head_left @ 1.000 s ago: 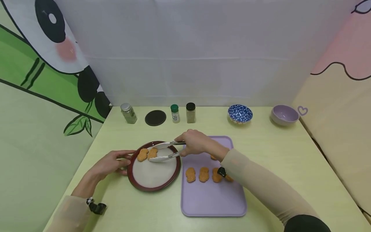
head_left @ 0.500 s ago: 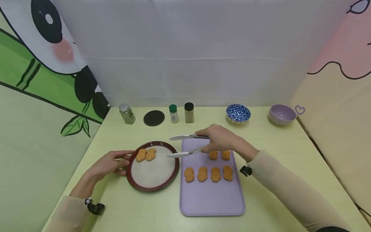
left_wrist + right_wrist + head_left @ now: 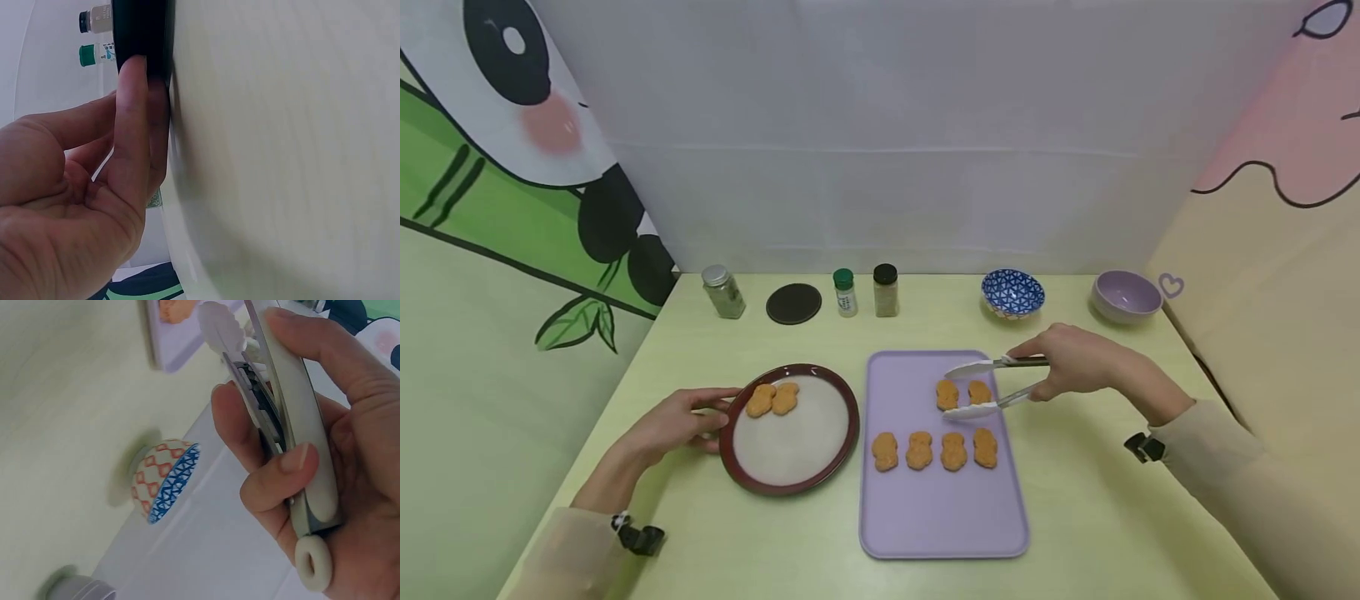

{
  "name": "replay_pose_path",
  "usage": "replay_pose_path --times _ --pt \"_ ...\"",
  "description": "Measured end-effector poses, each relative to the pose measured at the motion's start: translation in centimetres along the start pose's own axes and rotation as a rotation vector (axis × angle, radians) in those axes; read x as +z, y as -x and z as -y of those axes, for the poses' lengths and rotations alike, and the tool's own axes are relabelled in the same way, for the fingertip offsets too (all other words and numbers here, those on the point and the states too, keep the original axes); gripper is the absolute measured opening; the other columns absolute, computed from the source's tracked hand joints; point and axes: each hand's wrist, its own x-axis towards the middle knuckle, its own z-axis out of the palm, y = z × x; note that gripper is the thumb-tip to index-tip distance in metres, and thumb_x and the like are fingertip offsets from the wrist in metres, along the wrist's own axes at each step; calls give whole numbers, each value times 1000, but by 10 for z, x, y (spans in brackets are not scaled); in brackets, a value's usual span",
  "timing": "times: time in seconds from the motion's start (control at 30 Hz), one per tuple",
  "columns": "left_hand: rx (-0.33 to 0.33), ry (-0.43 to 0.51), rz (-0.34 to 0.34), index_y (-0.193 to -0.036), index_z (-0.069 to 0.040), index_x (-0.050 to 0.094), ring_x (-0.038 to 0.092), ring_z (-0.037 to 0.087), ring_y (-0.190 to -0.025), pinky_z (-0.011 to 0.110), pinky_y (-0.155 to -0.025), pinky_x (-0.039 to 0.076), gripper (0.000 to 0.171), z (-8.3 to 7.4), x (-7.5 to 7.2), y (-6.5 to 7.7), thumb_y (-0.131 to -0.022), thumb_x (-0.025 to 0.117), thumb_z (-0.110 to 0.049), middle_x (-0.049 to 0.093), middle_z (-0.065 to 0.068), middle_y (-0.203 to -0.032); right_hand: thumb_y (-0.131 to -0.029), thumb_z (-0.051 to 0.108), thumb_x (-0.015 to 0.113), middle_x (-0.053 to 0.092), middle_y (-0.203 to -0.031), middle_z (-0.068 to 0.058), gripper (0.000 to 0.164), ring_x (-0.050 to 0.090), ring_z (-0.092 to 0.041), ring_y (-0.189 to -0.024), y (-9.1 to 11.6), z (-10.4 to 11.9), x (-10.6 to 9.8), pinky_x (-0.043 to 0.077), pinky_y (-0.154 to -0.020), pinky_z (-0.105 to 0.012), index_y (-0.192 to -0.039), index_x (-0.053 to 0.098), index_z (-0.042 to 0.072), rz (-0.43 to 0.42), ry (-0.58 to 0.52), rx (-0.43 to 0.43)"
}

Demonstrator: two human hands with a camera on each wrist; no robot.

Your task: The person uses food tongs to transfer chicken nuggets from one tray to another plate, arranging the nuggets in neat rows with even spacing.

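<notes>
In the head view my left hand (image 3: pixel 673 425) is at the left edge of a brown-rimmed plate (image 3: pixel 854 425), holding its rim. Two brown nuggets (image 3: pixel 772 399) lie side by side on it. My right hand (image 3: pixel 1078 360) grips metal tongs (image 3: pixel 996 365) with white tips. The spread tips stand over a purple tray (image 3: pixel 943 521), on either side of a nugget (image 3: pixel 947 395); whether they touch it I cannot tell. Another nugget (image 3: pixel 979 392) is beside it, and a row of several nuggets (image 3: pixel 919 451) lies nearer. In the left wrist view fingers (image 3: pixel 131 100) meet the plate's dark side.
Along the back of the table stand a silver-lidded jar (image 3: pixel 724 292), a black disc (image 3: pixel 793 303), a green-capped bottle (image 3: pixel 845 292) and a black-capped jar (image 3: pixel 886 291). Farther right are a blue patterned bowl (image 3: pixel 1012 293) and a purple bowl (image 3: pixel 1125 297). A cloth wall rises behind them.
My right hand has carried the tongs rightward from the plate to the tray's far nuggets. The two nuggets stay on the plate. My left hand keeps its place at the rim.
</notes>
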Motion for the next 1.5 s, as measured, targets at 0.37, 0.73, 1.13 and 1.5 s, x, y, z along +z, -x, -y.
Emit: replay_pose_path --times 0.37,0.73,1.13,1.5 --pt "-13 1 -13 -138 -12 49 63 27 -89 41 -70 56 49 4 -1 -3 -91 60 -8 55 20 -124 -73 22 79 67 -102 4 54 47 -7 -64 -5 -5 4 43 -58 -26 -122 64 7 -18 -1 -56" --pt "11 7 -4 -138 -12 49 63 28 -89 42 -69 56 48 2 -2 -3 -91 58 -4 53 21 -126 -73 32 79 66 -91 8 57 43 -9 -61 -35 35 2 41 -53 -26 -123 64 11 -123 -18 -81" --pt "-2 4 -18 -138 -13 49 63 28 -88 41 -69 56 48 2 0 -1 -91 59 -6 53 21 -125 -75 34 77 68 -101 7 58 50 -12 -68 -117 123 36 45 -60 -26 -127 62 16 -90 33 -154" --pt "-10 -5 -28 -138 -12 49 63 28 -86 41 -68 57 49 0 1 1 -91 59 -4 53 21 -123 -74 34 78 68 -99 6 56 50 -9 -66 -130 132 46 46 -61 -25 -124 64 14 -71 14 -115"
